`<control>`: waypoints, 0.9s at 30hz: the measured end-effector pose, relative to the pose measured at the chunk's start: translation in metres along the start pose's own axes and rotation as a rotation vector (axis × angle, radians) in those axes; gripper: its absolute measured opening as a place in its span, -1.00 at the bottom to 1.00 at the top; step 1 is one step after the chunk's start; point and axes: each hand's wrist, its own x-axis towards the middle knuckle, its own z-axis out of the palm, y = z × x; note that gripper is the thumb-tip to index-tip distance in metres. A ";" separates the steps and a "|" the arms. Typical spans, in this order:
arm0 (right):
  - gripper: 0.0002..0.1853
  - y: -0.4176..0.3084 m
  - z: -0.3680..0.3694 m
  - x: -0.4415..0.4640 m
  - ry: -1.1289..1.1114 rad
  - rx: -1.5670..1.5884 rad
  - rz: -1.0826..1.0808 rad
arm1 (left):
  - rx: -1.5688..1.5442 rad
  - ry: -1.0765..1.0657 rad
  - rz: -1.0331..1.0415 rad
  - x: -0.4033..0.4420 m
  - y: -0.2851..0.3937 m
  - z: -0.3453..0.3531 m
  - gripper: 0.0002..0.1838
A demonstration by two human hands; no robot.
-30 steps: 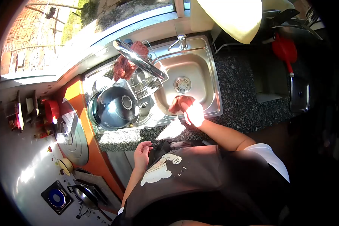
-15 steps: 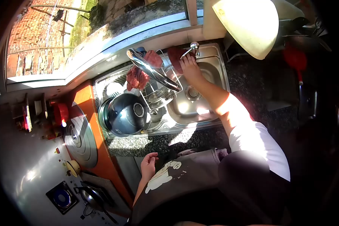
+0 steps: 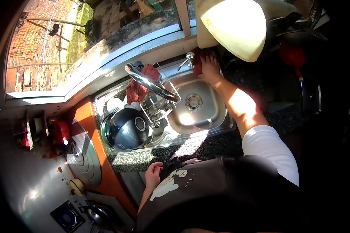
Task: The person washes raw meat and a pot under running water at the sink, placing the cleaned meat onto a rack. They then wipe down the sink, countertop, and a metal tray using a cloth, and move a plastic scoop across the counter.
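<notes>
My right hand (image 3: 210, 70) reaches to the back right corner of the steel sink (image 3: 175, 118), beside the tap's lever handle (image 3: 187, 61). Under its fingers is a dark red cloth (image 3: 197, 66), pressed against the sink's back rim and partly hidden by the hand. Near my apron at the counter's front edge, my left hand (image 3: 154, 173) hangs with its fingers curled in and nothing visible in them. The curved chrome faucet (image 3: 149, 82) arches over a wire rack (image 3: 175, 88) where reddish cloths (image 3: 137, 91) hang.
A dark upturned pot (image 3: 129, 126) and other dishes stand on the drainboard at left. A pale yellow bowl-shaped item (image 3: 237, 29) juts in at upper right. A red-headed utensil (image 3: 292, 56) lies at far right. The window frame (image 3: 116, 54) runs behind the sink.
My right hand has slid the dark red cloth rightward along the sink's back rim, from the tap's left side to its right. The left hand stays put. The view has shifted slightly.
</notes>
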 end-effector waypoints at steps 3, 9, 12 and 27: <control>0.19 -0.005 -0.019 0.033 -0.230 -0.098 0.107 | -0.004 -0.014 -0.029 -0.005 0.000 0.005 -0.76; 0.33 0.005 -0.019 0.027 -0.175 0.005 0.115 | -0.007 -0.066 0.019 -0.001 -0.007 0.002 -0.76; 0.07 0.006 0.009 0.004 0.006 0.038 0.059 | -0.013 -0.015 0.116 -0.010 0.000 0.004 -0.76; -0.50 -0.147 -0.132 -0.212 -0.510 0.876 -0.284 | 0.561 -0.235 0.954 0.047 0.109 0.031 -0.19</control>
